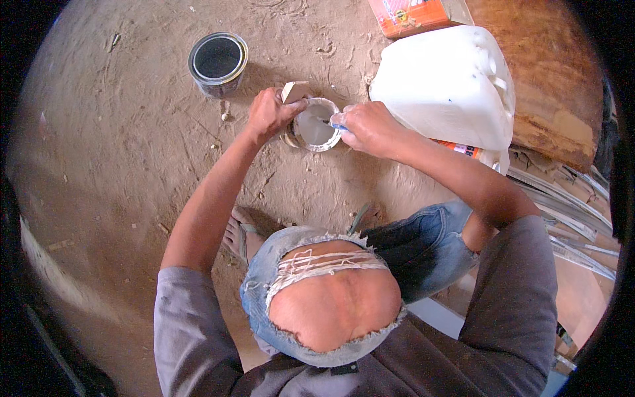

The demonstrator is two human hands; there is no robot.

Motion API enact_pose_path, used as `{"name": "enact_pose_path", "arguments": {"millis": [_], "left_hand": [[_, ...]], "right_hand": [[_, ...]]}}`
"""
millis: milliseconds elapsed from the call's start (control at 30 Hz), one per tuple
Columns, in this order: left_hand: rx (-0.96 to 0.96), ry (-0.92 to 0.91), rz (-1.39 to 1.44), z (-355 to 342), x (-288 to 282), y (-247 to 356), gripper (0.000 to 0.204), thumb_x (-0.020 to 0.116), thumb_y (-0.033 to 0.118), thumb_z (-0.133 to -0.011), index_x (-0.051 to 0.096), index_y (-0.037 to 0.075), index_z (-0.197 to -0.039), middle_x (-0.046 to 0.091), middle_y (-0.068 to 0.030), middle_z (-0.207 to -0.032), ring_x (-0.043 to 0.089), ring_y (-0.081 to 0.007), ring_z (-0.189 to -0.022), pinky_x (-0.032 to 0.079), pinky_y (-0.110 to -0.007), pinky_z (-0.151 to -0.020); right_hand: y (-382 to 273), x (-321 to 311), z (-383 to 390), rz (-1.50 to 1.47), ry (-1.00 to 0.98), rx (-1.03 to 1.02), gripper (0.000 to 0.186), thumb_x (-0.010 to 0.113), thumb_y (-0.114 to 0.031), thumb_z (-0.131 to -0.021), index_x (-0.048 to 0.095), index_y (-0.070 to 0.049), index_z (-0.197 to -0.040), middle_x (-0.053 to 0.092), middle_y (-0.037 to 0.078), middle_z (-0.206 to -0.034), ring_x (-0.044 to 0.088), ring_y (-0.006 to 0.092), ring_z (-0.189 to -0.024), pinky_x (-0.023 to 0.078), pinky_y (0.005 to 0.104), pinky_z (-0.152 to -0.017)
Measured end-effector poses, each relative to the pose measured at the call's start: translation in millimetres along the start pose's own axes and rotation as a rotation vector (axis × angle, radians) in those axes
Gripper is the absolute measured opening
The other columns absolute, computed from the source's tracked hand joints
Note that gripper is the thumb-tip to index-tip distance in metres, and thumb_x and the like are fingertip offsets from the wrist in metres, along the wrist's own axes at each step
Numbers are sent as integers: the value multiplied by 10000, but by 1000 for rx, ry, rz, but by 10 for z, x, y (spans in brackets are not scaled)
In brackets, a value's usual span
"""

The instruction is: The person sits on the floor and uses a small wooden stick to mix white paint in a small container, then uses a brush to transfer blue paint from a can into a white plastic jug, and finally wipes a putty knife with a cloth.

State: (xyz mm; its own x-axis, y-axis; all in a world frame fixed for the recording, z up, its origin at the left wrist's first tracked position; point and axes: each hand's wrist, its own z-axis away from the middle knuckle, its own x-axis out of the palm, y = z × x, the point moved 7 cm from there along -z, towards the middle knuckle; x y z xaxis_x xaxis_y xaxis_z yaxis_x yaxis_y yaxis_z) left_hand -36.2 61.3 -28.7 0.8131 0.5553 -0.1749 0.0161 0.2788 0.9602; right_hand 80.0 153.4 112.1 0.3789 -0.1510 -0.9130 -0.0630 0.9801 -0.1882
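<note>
A small round tub (317,148) with a smeared white rim stands on the ground in front of me, holding a greyish-white substance. My left hand (270,116) is closed at the tub's left side, gripping a pale, flat block-like piece (295,91), and its thumb reaches the rim. My right hand (372,128) is closed around a blue-handled tool (338,126) at the tub's right edge. The tool's dark end points into the tub, and its tip is too small to make out. Whether my left hand also grips the tub is unclear.
An open metal can (218,61) with dark contents stands left of the tub. To the right lie a large white plastic jug (442,85), an orange-labelled container (418,16) and a curved brown wooden board (544,79). Light-coloured strips (574,213) lie beside my right arm.
</note>
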Motion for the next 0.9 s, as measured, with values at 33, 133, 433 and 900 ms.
{"name": "enact_pose_path", "arguments": {"millis": [33, 133, 433, 900], "left_hand": [[0, -3, 0, 9, 6, 3, 430, 733, 396, -792, 751, 54, -1052, 746, -175, -908, 724, -326, -848, 538, -420, -794], [-51, -19, -47, 25, -1, 36, 427, 738, 381, -794, 750, 52, -1066, 751, -162, -916, 726, -313, -848, 540, -417, -799], [-44, -11, 20, -11, 39, -21, 414, 750, 369, -796, 756, 46, -1055, 756, -155, -906, 730, -297, -833, 542, -409, -781], [-53, -42, 67, -16, 38, -68, 403, 730, 357, -811, 755, 65, -1087, 760, -137, -944, 727, -264, -874, 538, -389, -814]], "right_hand": [[38, 45, 6, -19, -15, 34, 168, 633, -138, -788, 709, -41, -902, 702, 177, -829, 699, 357, -790, 549, 495, -717], [134, 112, 5, -79, -71, 142, 179, 634, -164, -797, 722, -54, -908, 699, 186, -822, 697, 362, -810, 548, 493, -737], [453, 459, 161, -565, -91, 312, 289, 684, -263, -814, 753, -43, -988, 724, 184, -877, 699, 307, -785, 533, 410, -737], [305, -115, 212, -343, 12, 242, 275, 651, -221, -878, 728, -79, -1100, 713, 141, -877, 689, 256, -759, 537, 395, -697]]}}
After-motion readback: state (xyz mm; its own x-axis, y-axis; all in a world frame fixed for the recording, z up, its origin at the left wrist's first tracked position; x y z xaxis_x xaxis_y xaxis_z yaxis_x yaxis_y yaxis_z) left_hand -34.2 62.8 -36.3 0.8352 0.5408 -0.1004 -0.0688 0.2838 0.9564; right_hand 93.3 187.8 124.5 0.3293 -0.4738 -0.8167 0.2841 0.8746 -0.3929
